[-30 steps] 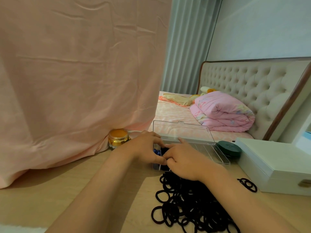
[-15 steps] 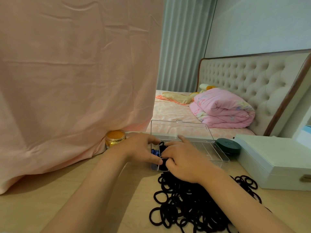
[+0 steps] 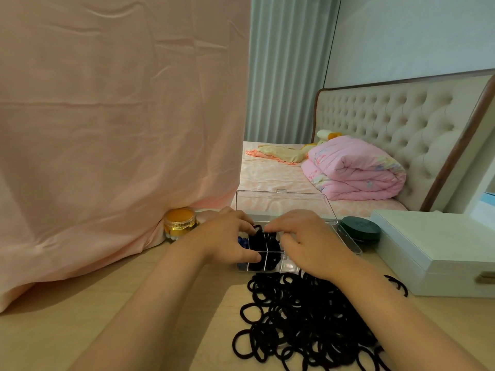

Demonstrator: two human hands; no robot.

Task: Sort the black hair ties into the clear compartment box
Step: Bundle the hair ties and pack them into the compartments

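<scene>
Since half a second ago the right hand (image 3: 310,242) has slid rightward, away from the left hand (image 3: 227,243), so the packed black elastic hair ties (image 3: 263,246) between them now show. They fill compartments near the left end of the clear plastic compartment box (image 3: 348,241), just right of a cell holding small blue bits (image 3: 242,241). The box lies on the pale wooden table (image 3: 80,325) with its hinged lid (image 3: 281,203) standing open behind.

The right hand's fingers lie fairly straight with their tips on the bundle, probably pressing the springy loops down below the dividers. The left hand curls over the box's left end with its thumb laid across the near edge of the filled cell, likely steadying the box. Whether its fingertips pinch a loop cannot be told.

More of the same ties lie in a loose pile (image 3: 302,322) on the table just in front of the box, within easy reach for another handful.

Both hands hide the box's left end and part of its middle. The right-hand compartments look empty, though clear plastic is hard to read. The blue bits are too small to identify, the pile is cut off at the bottom edge, and a gold-capped jar (image 3: 180,226) sits half tucked under the pink draped cloth (image 3: 107,129).
</scene>
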